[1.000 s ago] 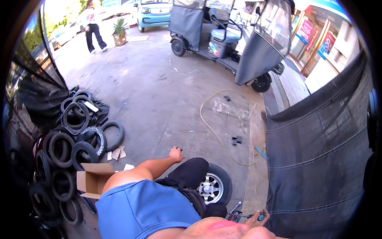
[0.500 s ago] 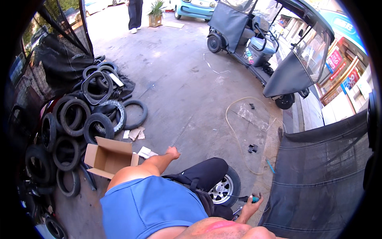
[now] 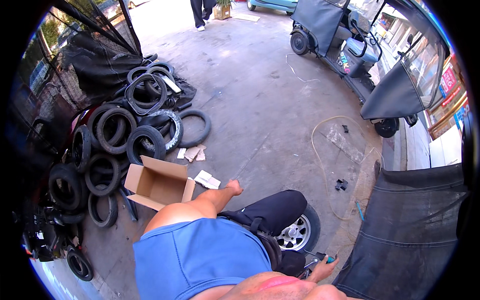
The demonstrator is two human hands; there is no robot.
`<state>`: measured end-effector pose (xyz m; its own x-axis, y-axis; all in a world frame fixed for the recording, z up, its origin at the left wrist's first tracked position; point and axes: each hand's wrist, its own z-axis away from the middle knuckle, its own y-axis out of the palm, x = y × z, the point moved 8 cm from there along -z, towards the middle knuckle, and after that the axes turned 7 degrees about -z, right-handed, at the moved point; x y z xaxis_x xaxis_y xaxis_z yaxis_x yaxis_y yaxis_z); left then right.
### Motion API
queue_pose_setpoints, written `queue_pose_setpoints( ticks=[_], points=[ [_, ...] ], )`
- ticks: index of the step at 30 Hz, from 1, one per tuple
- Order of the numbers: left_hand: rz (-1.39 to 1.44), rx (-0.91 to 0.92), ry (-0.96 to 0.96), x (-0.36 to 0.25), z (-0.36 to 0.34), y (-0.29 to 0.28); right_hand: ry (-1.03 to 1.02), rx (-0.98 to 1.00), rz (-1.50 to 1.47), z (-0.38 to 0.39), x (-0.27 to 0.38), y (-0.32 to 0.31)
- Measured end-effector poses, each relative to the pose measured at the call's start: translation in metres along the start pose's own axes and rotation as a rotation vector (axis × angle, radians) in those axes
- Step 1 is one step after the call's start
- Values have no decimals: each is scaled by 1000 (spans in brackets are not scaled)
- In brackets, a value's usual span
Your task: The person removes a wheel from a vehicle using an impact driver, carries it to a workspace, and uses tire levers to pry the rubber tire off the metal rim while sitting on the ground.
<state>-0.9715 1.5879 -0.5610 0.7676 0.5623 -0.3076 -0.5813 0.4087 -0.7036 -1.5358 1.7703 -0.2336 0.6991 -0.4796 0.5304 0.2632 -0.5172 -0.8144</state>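
Note:
My left hand (image 3: 234,187) is stretched forward with its fingers curled, low over the ground beside my knee; anything inside it is hidden. My right hand (image 3: 322,270) grips a tool with a teal and black handle, apparently a screwdriver (image 3: 329,259), its dark shaft pointing toward the wheel. That small wheel (image 3: 311,225), a black tyre on a silver spoked rim, stands by my bent knee and is partly covered by my dark trouser leg. Near my right wrist, a metal piece (image 3: 310,264) shows only in part.
An open cardboard box (image 3: 161,186) and white packaging (image 3: 207,179) lie left of my arm. Beyond is a heap of tyres (image 3: 114,131). A pale hose (image 3: 313,145) loops over the ground. A dark covered three-wheeler (image 3: 395,95) stands far right; a person (image 3: 201,14) stands far off.
The view has shifted, so the scene sits further right. My right hand with the screwdriver has drawn slightly away from the rim, its fingers closer round the handle. My left hand stays curled.

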Motion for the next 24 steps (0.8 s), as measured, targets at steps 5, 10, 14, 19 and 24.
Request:
queue_pose_setpoints(
  ticks=[5,10,14,19,24],
  points=[
    [-35,21,-42,18,-4,3,23,-17,63,-9,-30,12],
    [-56,40,-49,28,-7,6,38,-16,74,-4,-33,21],
    [-57,57,17,5,-16,17,-1,154,152,-23,-40,26],
    [-65,33,34,7,-23,20,84,485,314,-35,-52,58],
    [-56,-35,-24,11,-14,12,134,469,333,-38,-41,61]
  ],
)
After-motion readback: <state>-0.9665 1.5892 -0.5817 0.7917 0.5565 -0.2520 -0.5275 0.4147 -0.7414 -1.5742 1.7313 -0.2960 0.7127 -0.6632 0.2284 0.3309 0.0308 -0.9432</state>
